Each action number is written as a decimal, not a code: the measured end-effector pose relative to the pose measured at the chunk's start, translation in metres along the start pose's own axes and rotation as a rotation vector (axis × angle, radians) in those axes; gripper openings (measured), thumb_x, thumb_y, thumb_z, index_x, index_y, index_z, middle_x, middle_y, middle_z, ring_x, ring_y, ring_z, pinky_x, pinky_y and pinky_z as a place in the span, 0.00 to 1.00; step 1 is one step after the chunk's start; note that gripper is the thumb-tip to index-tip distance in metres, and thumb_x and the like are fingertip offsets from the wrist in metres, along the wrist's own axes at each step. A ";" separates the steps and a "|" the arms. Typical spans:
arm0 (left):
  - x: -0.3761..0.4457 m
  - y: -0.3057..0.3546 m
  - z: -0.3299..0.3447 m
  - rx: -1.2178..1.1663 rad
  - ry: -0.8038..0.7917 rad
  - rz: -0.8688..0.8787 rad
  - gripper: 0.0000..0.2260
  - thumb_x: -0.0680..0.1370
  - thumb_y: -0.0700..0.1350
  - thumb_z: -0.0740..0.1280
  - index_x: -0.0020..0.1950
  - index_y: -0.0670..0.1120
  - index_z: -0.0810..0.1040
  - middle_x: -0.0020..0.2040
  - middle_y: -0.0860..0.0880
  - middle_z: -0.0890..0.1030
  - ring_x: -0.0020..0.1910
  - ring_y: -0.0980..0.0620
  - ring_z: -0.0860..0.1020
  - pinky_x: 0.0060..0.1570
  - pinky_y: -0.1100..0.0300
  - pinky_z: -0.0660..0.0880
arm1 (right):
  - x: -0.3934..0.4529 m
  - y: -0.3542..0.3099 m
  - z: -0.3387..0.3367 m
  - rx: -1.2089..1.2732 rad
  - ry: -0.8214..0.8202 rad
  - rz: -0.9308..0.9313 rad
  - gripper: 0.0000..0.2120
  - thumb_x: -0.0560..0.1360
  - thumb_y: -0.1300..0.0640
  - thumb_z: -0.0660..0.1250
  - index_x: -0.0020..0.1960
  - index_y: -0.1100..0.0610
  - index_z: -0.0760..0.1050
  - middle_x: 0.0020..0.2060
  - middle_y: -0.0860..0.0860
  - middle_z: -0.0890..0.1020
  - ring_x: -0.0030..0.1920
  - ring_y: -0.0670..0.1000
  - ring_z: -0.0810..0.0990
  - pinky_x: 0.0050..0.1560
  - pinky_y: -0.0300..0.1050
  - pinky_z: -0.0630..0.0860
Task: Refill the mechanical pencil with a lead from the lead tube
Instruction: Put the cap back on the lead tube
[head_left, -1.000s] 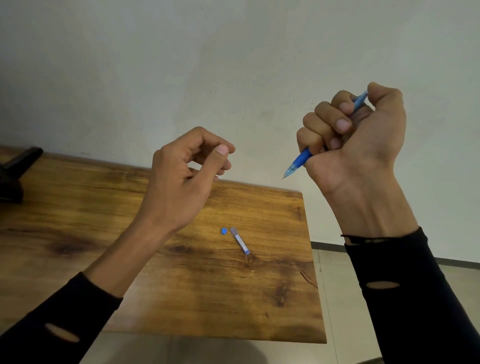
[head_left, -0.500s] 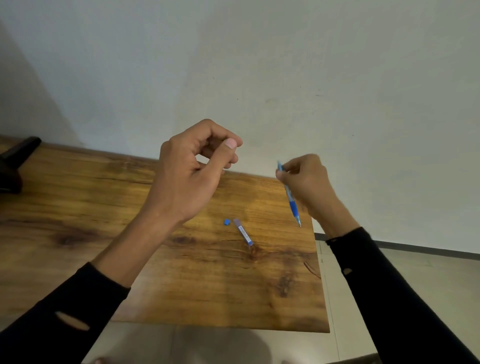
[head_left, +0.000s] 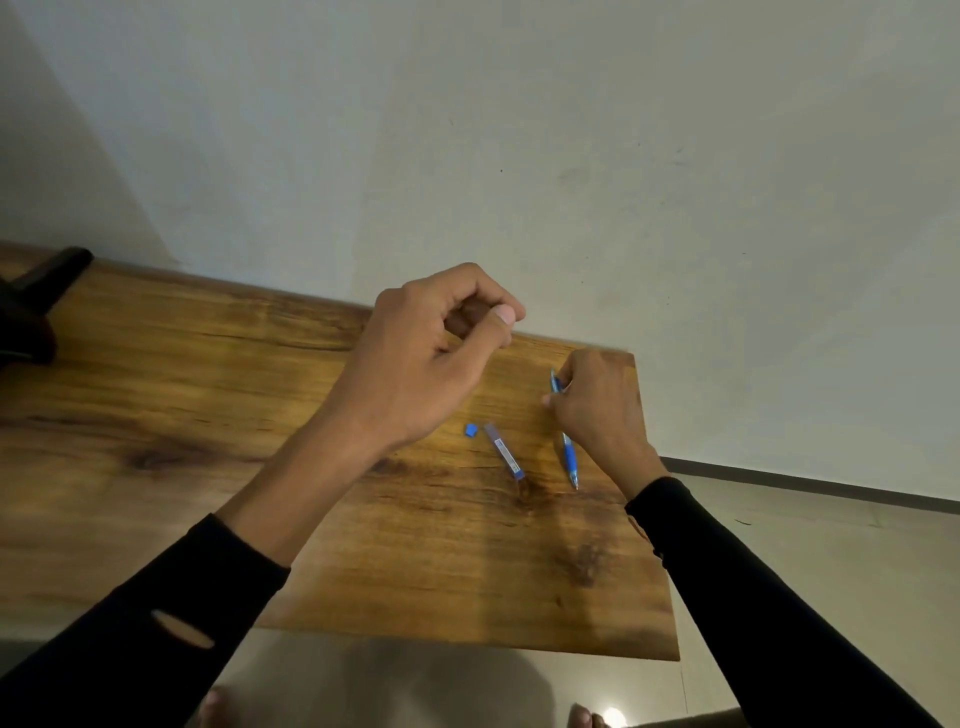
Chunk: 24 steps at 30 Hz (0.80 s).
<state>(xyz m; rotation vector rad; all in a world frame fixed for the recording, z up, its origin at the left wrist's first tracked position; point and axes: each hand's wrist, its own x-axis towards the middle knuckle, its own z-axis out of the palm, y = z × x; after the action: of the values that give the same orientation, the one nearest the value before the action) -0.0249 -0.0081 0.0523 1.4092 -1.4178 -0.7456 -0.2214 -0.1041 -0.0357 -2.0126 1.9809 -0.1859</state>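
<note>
Grainy wooden table (head_left: 208, 415) fills the lower view against a plain wall. Above its far edge the left hand (head_left: 415, 374) hovers, thumb pinched to curled fingers; whether it holds anything is unclear. Near the table's right edge, the right hand (head_left: 597, 410) grips the slim blue mechanical pencil (head_left: 569, 457), tip on the wood. Just left lies the slender lead tube (head_left: 504, 451), then its tiny blue cap (head_left: 470, 429).

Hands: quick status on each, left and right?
Left hand: pinched shut; contents cannot be told.
Right hand: closed on the blue mechanical pencil.
</note>
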 end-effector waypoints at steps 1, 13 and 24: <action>0.000 0.000 0.000 0.006 -0.004 -0.001 0.06 0.85 0.45 0.70 0.55 0.50 0.87 0.44 0.55 0.88 0.47 0.55 0.87 0.52 0.48 0.85 | -0.001 -0.001 0.001 -0.003 -0.020 0.000 0.11 0.77 0.53 0.77 0.50 0.54 0.76 0.43 0.50 0.80 0.40 0.48 0.77 0.35 0.43 0.71; 0.002 -0.004 -0.002 0.022 0.016 -0.045 0.06 0.85 0.46 0.70 0.55 0.51 0.87 0.44 0.55 0.88 0.48 0.54 0.88 0.53 0.44 0.86 | -0.030 -0.029 0.001 -0.124 -0.258 -0.173 0.19 0.73 0.41 0.79 0.41 0.50 0.72 0.38 0.48 0.80 0.37 0.48 0.78 0.33 0.44 0.67; 0.006 -0.026 -0.003 0.308 -0.050 -0.324 0.11 0.83 0.59 0.68 0.49 0.55 0.84 0.44 0.59 0.87 0.47 0.56 0.86 0.53 0.51 0.83 | -0.034 -0.040 -0.010 0.096 -0.074 -0.199 0.13 0.68 0.48 0.79 0.35 0.52 0.77 0.30 0.50 0.83 0.30 0.49 0.79 0.27 0.42 0.67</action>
<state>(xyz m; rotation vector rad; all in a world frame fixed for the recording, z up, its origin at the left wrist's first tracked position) -0.0111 -0.0174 0.0307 1.9030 -1.4015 -0.7924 -0.1872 -0.0716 -0.0097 -2.1204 1.6944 -0.2426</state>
